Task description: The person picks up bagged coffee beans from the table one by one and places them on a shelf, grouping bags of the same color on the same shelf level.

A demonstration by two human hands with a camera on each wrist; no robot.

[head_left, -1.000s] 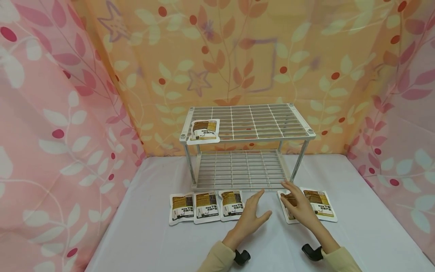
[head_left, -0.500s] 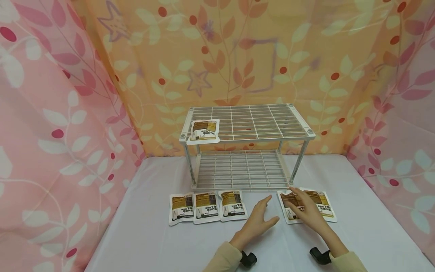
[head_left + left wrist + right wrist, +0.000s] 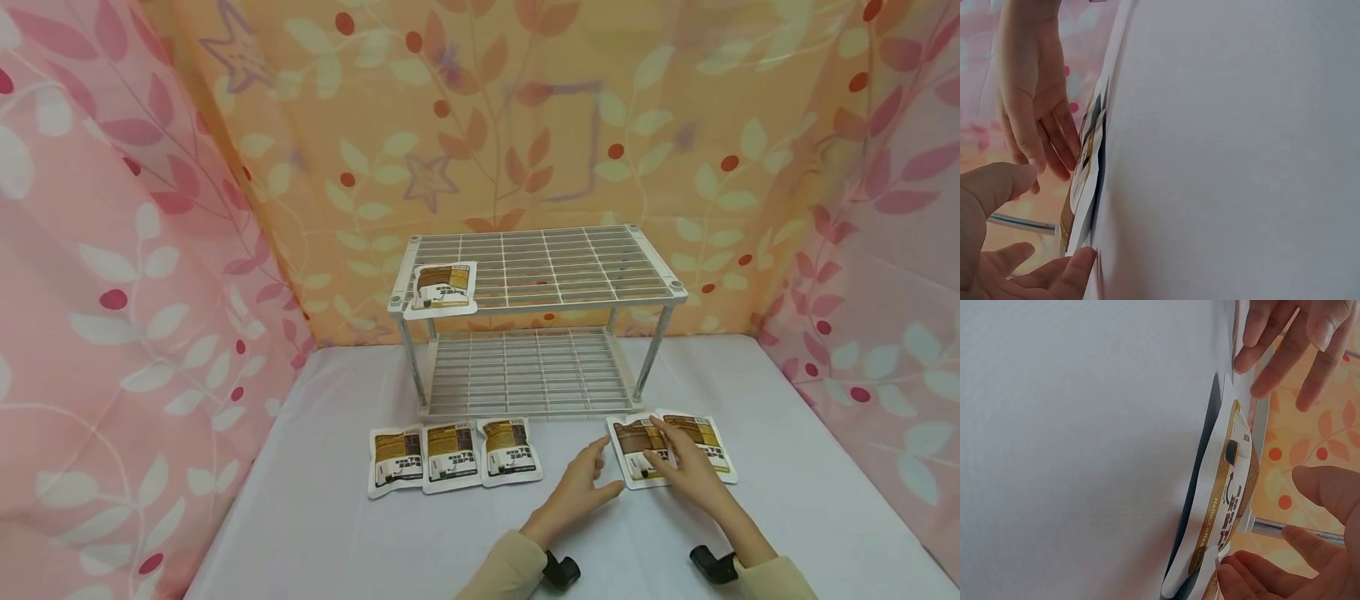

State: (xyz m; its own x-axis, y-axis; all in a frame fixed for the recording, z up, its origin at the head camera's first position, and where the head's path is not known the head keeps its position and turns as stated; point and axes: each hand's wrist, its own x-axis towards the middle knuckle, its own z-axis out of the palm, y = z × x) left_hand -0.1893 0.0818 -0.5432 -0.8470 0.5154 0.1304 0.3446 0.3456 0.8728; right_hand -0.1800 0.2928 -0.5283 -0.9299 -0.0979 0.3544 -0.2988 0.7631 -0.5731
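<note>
Two flat white coffee pouches (image 3: 628,450) with brown and gold print lie side by side on the table at right, in front of the rack. My left hand (image 3: 576,496) is just left of the nearer-to-centre pouch, thumb and fingers apart; in the left wrist view its fingertips come close to the pouch edge. My right hand (image 3: 693,475) hovers over the pair, covering part of both. In the right wrist view its fingertips (image 3: 1232,575) are at the seam where the pouches meet, and contact is hard to tell. Neither hand grips anything.
A white two-tier wire rack (image 3: 555,304) stands at the back of the white-covered table (image 3: 315,500). One pouch (image 3: 442,289) lies on its top shelf at front left. Three more pouches (image 3: 452,457) form a row before the rack. Patterned curtains (image 3: 315,108) enclose the table.
My left hand has moved right, up to the left edge of the right-hand pair. My right hand has shifted slightly right and lower over the pouches. The head view has tilted slightly.
</note>
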